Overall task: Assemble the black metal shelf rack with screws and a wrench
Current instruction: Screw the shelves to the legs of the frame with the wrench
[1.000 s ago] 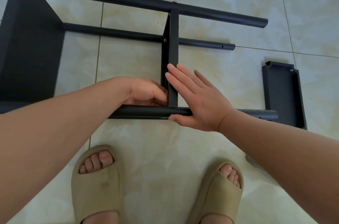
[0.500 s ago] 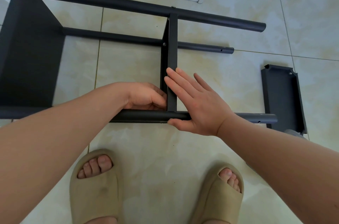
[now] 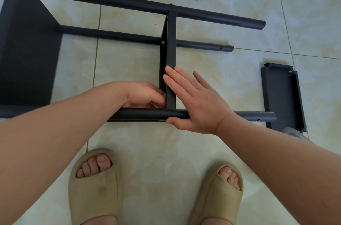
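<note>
The black rack lies on its side on the tiled floor, with a wide end panel (image 3: 27,49) at the left and several long tubes. A narrow middle shelf (image 3: 171,44) crosses between the far tube and the near tube (image 3: 140,114). My left hand (image 3: 144,94) sits in the corner left of that shelf, fingers curled; what they hold is hidden. My right hand (image 3: 199,103) lies flat with straight fingers against the shelf's right side. Its thumb reaches under the near tube beside a small screw head (image 3: 168,118).
A loose black shelf tray (image 3: 282,95) lies on the floor at the right, past the tube ends. A clear plastic object (image 3: 293,131) peeks out below it. My feet in beige sandals (image 3: 92,188) stand close in front of the rack.
Both hands keep their places on the rack. Only the view has shifted a little, so the rack sits slightly lower in the frame.
</note>
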Action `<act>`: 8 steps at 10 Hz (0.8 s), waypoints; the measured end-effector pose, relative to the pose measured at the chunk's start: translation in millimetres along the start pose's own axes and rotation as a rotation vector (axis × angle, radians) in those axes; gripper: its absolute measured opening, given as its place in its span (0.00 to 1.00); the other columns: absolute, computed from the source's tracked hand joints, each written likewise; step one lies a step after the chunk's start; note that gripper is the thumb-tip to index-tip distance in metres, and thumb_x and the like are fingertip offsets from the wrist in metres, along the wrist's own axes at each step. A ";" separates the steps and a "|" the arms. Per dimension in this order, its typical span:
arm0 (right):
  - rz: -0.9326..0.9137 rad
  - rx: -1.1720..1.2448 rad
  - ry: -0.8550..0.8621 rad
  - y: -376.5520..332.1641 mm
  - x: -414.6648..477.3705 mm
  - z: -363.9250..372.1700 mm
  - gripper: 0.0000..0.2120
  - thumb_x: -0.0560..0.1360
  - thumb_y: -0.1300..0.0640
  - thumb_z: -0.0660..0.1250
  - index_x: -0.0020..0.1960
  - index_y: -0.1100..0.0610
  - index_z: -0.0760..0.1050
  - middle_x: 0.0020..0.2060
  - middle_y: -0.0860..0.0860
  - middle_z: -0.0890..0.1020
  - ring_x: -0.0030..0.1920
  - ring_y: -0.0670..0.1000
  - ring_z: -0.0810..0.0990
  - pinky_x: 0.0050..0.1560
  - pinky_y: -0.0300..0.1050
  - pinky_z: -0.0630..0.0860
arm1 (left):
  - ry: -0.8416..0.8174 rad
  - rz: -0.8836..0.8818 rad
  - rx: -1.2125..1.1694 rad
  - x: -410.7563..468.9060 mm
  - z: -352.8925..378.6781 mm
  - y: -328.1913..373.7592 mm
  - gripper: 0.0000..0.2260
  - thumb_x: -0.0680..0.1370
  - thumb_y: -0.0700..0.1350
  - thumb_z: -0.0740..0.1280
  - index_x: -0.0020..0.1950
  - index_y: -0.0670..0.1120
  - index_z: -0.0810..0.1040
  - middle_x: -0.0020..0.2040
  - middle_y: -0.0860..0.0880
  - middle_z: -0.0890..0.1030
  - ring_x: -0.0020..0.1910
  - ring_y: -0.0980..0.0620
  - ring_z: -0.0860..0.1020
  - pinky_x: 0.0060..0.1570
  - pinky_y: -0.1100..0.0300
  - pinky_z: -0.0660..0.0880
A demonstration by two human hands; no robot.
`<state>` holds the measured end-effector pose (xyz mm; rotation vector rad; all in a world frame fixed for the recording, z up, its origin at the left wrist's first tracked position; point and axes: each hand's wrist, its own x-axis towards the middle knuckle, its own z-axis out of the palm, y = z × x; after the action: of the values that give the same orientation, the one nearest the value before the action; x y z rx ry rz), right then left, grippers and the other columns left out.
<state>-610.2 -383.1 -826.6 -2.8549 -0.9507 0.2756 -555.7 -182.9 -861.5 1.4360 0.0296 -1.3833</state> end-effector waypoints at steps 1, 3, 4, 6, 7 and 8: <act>0.001 0.003 0.004 0.1 0.1 -0.2 0.45 0.76 0.30 0.55 0.82 0.57 0.53 0.82 0.51 0.52 0.82 0.52 0.48 0.78 0.61 0.55 | 0.028 0.009 0.022 1.2 -1.0 -1.0 0.07 0.78 0.32 0.63 0.52 0.34 0.80 0.41 0.41 0.82 0.38 0.49 0.82 0.41 0.60 0.79; -0.001 -0.004 -0.003 0.4 1.0 0.1 0.45 0.76 0.30 0.55 0.82 0.57 0.53 0.82 0.51 0.51 0.82 0.52 0.48 0.78 0.61 0.55 | -0.018 0.036 -0.055 -1.2 -0.5 2.9 0.08 0.76 0.27 0.60 0.48 0.36 0.77 0.35 0.44 0.80 0.30 0.52 0.79 0.33 0.63 0.76; 0.000 -0.004 -0.001 0.8 0.8 0.1 0.45 0.76 0.30 0.55 0.82 0.57 0.53 0.82 0.51 0.52 0.82 0.52 0.48 0.78 0.61 0.55 | -0.050 0.025 -0.085 -2.6 0.2 4.0 0.09 0.77 0.29 0.60 0.53 0.35 0.77 0.41 0.41 0.81 0.36 0.49 0.81 0.37 0.60 0.79; -0.002 -0.005 0.008 -0.1 0.9 -0.3 0.45 0.76 0.31 0.55 0.82 0.58 0.54 0.82 0.51 0.52 0.82 0.52 0.49 0.78 0.61 0.55 | 0.023 -0.004 0.022 1.1 -1.0 -1.1 0.11 0.78 0.32 0.63 0.59 0.30 0.77 0.47 0.37 0.81 0.43 0.44 0.80 0.46 0.54 0.78; -0.002 -0.008 0.010 0.3 1.0 0.2 0.45 0.76 0.31 0.55 0.82 0.58 0.54 0.82 0.52 0.52 0.82 0.52 0.49 0.78 0.61 0.56 | 0.001 0.000 -0.017 1.9 -2.1 -1.6 0.08 0.78 0.31 0.63 0.54 0.32 0.79 0.42 0.38 0.81 0.37 0.47 0.80 0.40 0.58 0.79; -0.005 -0.010 0.019 0.9 0.9 0.6 0.45 0.76 0.31 0.56 0.82 0.58 0.54 0.82 0.52 0.53 0.82 0.52 0.49 0.78 0.61 0.56 | -0.015 0.012 -0.060 0.5 -1.7 1.0 0.07 0.77 0.29 0.61 0.48 0.36 0.78 0.36 0.43 0.81 0.31 0.51 0.80 0.33 0.62 0.77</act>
<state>-609.2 -383.3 -827.4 -2.8588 -0.9581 0.2432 -553.8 -182.5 -861.7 1.3746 0.0525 -1.3726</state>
